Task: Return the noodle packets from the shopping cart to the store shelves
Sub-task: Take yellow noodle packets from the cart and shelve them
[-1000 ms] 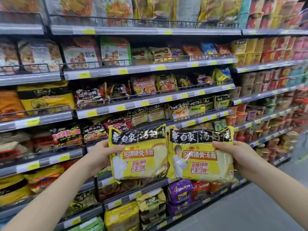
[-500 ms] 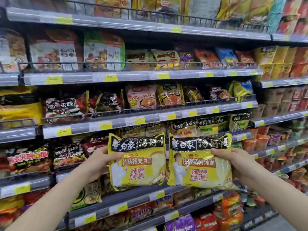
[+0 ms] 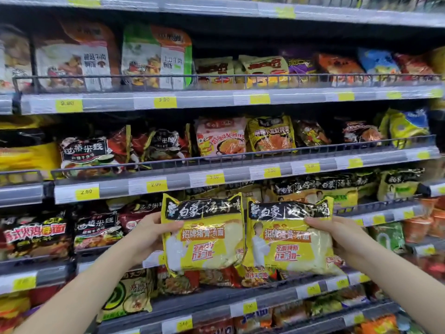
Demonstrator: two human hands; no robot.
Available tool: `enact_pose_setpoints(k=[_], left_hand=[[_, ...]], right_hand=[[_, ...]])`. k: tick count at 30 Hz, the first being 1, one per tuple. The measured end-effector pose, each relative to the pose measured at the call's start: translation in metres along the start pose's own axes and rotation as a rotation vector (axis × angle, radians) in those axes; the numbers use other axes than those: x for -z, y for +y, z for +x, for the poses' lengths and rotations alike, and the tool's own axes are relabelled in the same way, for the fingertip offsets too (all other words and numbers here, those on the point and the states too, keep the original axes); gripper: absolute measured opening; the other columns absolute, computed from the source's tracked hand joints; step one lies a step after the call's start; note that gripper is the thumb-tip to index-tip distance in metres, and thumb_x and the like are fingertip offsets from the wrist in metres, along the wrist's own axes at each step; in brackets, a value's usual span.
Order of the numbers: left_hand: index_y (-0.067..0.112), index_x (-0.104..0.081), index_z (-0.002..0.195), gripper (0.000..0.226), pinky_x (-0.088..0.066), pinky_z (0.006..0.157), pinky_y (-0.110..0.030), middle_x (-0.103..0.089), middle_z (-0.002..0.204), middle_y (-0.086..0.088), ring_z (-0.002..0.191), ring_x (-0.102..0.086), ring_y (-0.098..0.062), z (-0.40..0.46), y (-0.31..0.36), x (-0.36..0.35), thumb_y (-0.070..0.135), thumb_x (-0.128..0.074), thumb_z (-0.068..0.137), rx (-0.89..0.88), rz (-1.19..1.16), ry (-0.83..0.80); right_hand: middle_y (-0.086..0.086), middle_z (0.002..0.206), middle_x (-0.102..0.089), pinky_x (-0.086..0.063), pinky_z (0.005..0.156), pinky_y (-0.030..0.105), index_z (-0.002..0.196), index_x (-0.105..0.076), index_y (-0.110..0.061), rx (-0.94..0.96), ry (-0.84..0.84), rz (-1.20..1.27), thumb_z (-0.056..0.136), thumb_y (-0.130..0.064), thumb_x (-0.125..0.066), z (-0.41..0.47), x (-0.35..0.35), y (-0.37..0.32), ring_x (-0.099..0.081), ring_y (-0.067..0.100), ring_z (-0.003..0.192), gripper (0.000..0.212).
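The left hand (image 3: 147,235) grips the left edge of a glossy yellow plastic noodle packet with a black banner across its top (image 3: 203,233); the thumb lies curled over the front face and the other fingers are hidden behind the wrapper. Just beside it, edges touching or nearly so, hangs a second yellow and black noodle packet of the same design (image 3: 289,237), pinched at its right edge by the right hand (image 3: 337,237), thumb on the front and the rest of the fingers wrapped behind. Both packets are held upright in the air in front of the grey metal shelving with yellow price tags (image 3: 168,184), not yet resting on any tier.

The step in hand looks like the carry to the shelf: the packets are out of the cart and raised, but unplaced. Behind and to the right of them, a row of matching yellow and black packets (image 3: 320,189) stands on the tier under the price rail, so that appears to be their home. The next move probably calls for lifting both packets and pushing them back over the tier's front wire rail, then letting go.
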State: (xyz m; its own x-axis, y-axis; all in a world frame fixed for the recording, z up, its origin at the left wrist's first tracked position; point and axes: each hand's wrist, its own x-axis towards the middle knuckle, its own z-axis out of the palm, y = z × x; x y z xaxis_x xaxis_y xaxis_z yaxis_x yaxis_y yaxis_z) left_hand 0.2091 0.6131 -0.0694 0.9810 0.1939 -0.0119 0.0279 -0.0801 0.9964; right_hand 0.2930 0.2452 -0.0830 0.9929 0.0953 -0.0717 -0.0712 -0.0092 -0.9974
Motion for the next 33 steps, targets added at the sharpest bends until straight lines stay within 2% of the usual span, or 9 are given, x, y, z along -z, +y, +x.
enact_pose_setpoints(k=[3,7,12,16,21,24,26,30,33], left_hand=[[0.005,-0.056,0.089,0.034,-0.049,0.071,-0.039,-0.059,0.098,-0.020,0.087,-0.054,-0.031,0.019,-0.018,0.000,0.021,-0.074,0.065,-0.015,-0.003,0.011],[0.006,-0.056,0.087,0.020,-0.047,0.066,-0.038,-0.059,0.097,-0.021,0.087,-0.055,-0.031,0.044,-0.041,0.003,0.016,-0.070,0.077,-0.062,0.026,0.079],[0.009,-0.056,0.079,0.011,-0.050,0.051,-0.026,-0.064,0.085,-0.014,0.070,-0.064,-0.023,0.065,-0.057,0.012,0.012,-0.066,0.081,-0.151,0.049,0.170],[0.008,-0.054,0.079,0.010,-0.047,0.060,-0.033,-0.058,0.090,-0.019,0.081,-0.057,-0.030,0.071,-0.061,0.022,0.009,-0.064,0.083,-0.175,0.029,0.207],[0.008,-0.057,0.078,0.023,-0.046,0.060,-0.032,-0.064,0.080,-0.014,0.074,-0.061,-0.029,0.072,-0.058,0.035,0.021,-0.073,0.067,-0.188,0.062,0.214],[0.012,-0.060,0.074,0.061,-0.043,0.059,-0.032,-0.064,0.078,-0.013,0.071,-0.061,-0.027,0.075,-0.052,0.043,0.048,-0.089,0.034,-0.190,0.094,0.204],[0.016,-0.063,0.067,0.068,-0.045,0.059,-0.032,-0.066,0.072,-0.008,0.067,-0.063,-0.024,0.080,-0.051,0.046,0.055,-0.090,0.018,-0.203,0.093,0.179],[0.018,-0.067,0.070,0.062,-0.047,0.073,-0.040,-0.072,0.079,-0.006,0.077,-0.067,-0.027,0.090,-0.051,0.043,0.049,-0.092,0.022,-0.236,0.052,0.155],[0.014,-0.065,0.080,0.040,-0.042,0.078,-0.042,-0.073,0.079,-0.005,0.085,-0.064,-0.032,0.096,-0.051,0.039,0.031,-0.088,0.052,-0.240,0.039,0.166]], right_hand=[[0.020,0.091,-0.069,-0.047,0.055,0.030,0.115,-0.058,0.007,0.004,-0.032,0.010,0.082,-0.017,-0.071,0.025,-0.009,0.016,-0.064,0.028,0.070,0.043],[0.025,0.104,-0.068,-0.052,0.069,0.039,0.118,-0.053,0.004,0.036,0.005,0.021,0.077,-0.021,-0.076,0.066,-0.019,0.038,-0.067,0.034,0.084,0.053],[0.016,0.078,-0.067,-0.054,0.071,0.046,0.099,-0.059,-0.002,0.149,0.059,0.088,0.075,-0.019,-0.077,0.117,-0.034,0.035,-0.064,0.028,0.066,0.034],[0.005,0.050,-0.064,-0.049,0.044,0.024,0.079,-0.054,-0.007,0.192,0.161,0.112,0.077,-0.011,-0.075,0.155,-0.058,0.023,-0.060,0.015,0.037,0.022],[0.009,0.061,-0.052,-0.046,0.053,0.034,0.052,-0.045,-0.011,0.303,0.282,-0.072,0.075,-0.015,-0.078,0.198,-0.101,0.016,-0.053,0.022,0.061,0.040],[0.012,0.088,-0.058,-0.048,0.071,0.036,0.082,-0.058,-0.003,0.287,0.299,-0.161,0.076,-0.017,-0.077,0.223,-0.119,0.015,-0.053,0.026,0.085,0.025],[0.018,0.113,-0.063,-0.049,0.085,0.037,0.110,-0.060,-0.002,0.269,0.262,-0.168,0.075,-0.021,-0.078,0.239,-0.128,0.013,-0.057,0.030,0.099,0.043],[0.022,0.120,-0.063,-0.036,0.072,0.027,0.118,-0.059,0.005,0.265,0.248,-0.346,0.084,-0.029,-0.070,0.246,-0.137,0.013,-0.059,0.034,0.110,0.049],[0.026,0.114,-0.064,-0.036,0.070,0.029,0.109,-0.062,0.009,0.256,0.283,-0.390,0.086,-0.022,-0.068,0.254,-0.135,0.018,-0.060,0.037,0.104,0.039]])
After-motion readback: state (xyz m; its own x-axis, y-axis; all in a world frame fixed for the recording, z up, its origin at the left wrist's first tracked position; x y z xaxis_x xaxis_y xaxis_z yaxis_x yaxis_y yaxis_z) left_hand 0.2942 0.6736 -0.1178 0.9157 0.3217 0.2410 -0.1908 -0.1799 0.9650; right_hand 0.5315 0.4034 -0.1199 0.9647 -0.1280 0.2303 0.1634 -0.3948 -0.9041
